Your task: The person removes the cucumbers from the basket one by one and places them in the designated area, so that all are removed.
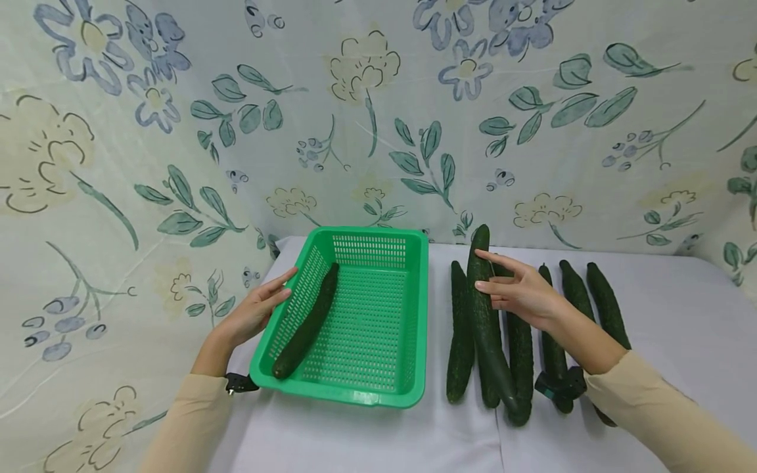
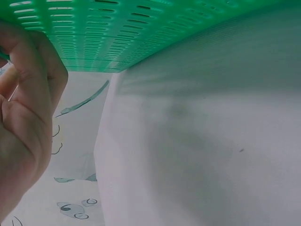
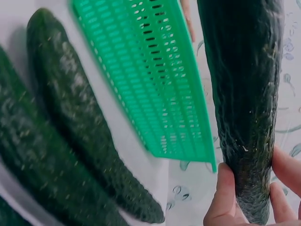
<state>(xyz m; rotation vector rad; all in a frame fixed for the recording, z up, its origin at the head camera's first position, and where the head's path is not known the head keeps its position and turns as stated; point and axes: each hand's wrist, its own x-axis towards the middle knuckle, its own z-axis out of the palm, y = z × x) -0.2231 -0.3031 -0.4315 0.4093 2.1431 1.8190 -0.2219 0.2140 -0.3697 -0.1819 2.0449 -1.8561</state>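
My right hand [image 1: 526, 289] pinches a long dark green cucumber [image 1: 487, 328] near its far end, thumb on one side and fingers on the other. This cucumber overlaps the row on the table in the head view; the right wrist view shows it raised and close to the camera. At the left side of a green plastic basket [image 1: 384, 398], my left hand [image 1: 251, 315] holds the rim, its fingertips at the edge. Inside the basket one cucumber [image 1: 307, 328] lies slanted along the left wall.
Left of the held one lies a cucumber [image 1: 459, 341]; others, including one cucumber [image 1: 609, 302] at the far right, lie in a rough row on the white-covered table [image 1: 680, 315]. A floral cloth [image 1: 378, 118] hangs behind. Each wrist wears a small black camera [image 1: 562, 384].
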